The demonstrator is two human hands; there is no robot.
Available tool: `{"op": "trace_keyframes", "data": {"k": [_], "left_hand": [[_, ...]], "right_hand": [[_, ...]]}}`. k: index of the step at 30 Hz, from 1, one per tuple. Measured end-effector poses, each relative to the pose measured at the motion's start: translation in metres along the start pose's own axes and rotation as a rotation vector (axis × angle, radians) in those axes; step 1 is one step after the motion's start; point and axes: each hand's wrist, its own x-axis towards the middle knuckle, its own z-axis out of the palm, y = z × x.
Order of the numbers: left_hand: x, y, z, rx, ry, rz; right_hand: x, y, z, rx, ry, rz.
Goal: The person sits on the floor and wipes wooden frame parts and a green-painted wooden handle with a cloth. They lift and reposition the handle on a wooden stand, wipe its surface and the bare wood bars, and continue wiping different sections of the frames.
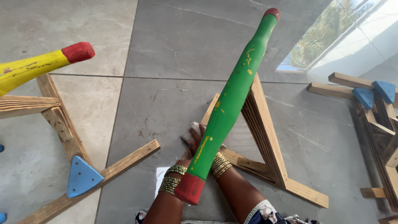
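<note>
A long green pole [232,99] with red ends slants from bottom centre to top right and lies across a triangular wooden frame [265,137] on the grey tiled floor. Both my forearms wear gold bangles. My left hand [194,141] shows just left of the pole, low by the frame's foot, pressed on a white cloth [191,127]. My right hand [223,147] is almost wholly hidden behind the green pole, and only its wrist and bangles show.
At the left, a yellow pole [33,68] with a red tip rests on another wooden frame [62,124] with a blue triangular corner plate [82,177]. A third frame [375,124] with blue corner plates stands at the right. A bright window reflection [331,37] lies on the tiles.
</note>
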Motion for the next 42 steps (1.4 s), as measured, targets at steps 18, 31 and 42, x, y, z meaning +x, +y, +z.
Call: {"op": "trace_keyframes", "data": {"k": [18, 31, 42], "left_hand": [[-0.012, 0.001, -0.003, 0.040, -0.068, -0.113], [-0.040, 0.003, -0.017, -0.199, -0.018, -0.138], [-0.059, 0.002, -0.021, -0.137, 0.000, -0.226]], "right_hand": [[0.035, 0.032, -0.002, 0.078, -0.107, 0.321], [-0.073, 0.002, 0.007, -0.141, 0.045, 0.277], [-0.078, 0.006, 0.016, -0.583, -0.113, 0.019]]}}
